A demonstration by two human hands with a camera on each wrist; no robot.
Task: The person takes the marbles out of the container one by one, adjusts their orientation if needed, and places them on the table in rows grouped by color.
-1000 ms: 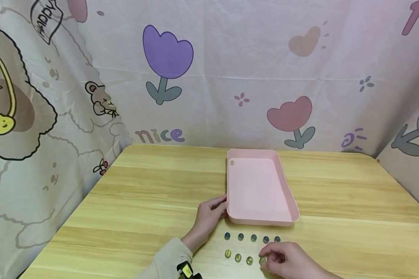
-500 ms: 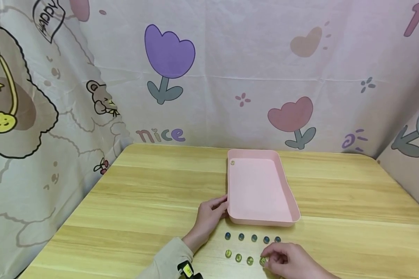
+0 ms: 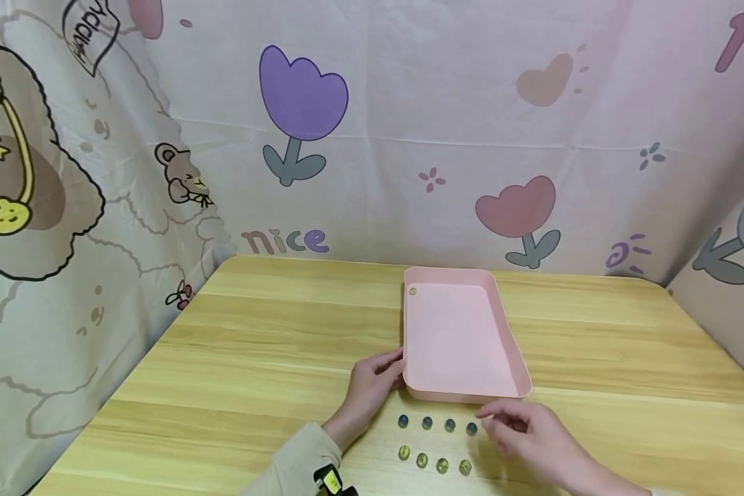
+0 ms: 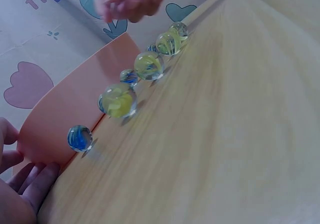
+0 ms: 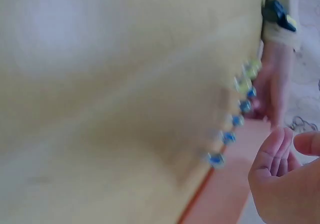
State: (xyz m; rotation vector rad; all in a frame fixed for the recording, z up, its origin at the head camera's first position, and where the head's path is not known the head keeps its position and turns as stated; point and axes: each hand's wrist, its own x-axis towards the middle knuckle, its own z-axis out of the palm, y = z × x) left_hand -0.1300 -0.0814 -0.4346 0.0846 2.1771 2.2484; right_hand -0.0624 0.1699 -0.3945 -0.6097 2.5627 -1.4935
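My left hand (image 3: 372,386) touches the outer left side of a pink tray (image 3: 468,397) near its front corner. In the left wrist view, its fingers (image 4: 42,184) lie against the tray wall. My right hand (image 3: 527,427) hovers at the right end of a row of blue marbles (image 3: 450,426), just in front of the tray. Its fingers are loosely bent and apart from the thumb (image 5: 307,144), with nothing seen between them. The end blue marble (image 5: 216,159) is behind this hand in the head view. Nearer me lies a row of yellow marbles (image 3: 442,466).
One small pale marble (image 3: 412,291) sits in the tray's far left corner. The wooden table (image 3: 273,331) ends at a patterned cloth (image 3: 384,89) hung behind it, with more cloth at both sides. A dark device (image 3: 331,479) is strapped on the left wrist.
My right hand has let go of the last yellow marble in the near row. It has moved up and right to the end of the blue row. My left hand stays at the tray.
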